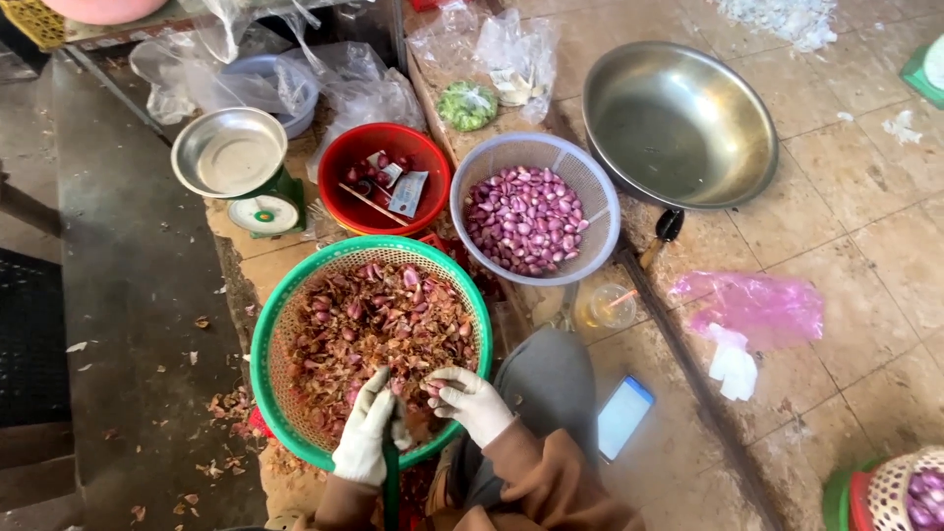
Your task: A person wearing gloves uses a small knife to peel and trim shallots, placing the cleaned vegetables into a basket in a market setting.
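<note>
We see the left hand [366, 433], in a white glove, closed around a dark green handle over the near rim of the green basket [267, 334]. The right hand [472, 401], also gloved, is pinched together on a small shallot [431, 389] just beside it. The basket is heaped with shallots and reddish skins. Beyond it stand a pale colander [590, 177] of peeled shallots, a red bowl [433, 162], a weighing scale [254, 192] and a large steel basin [678, 123].
</note>
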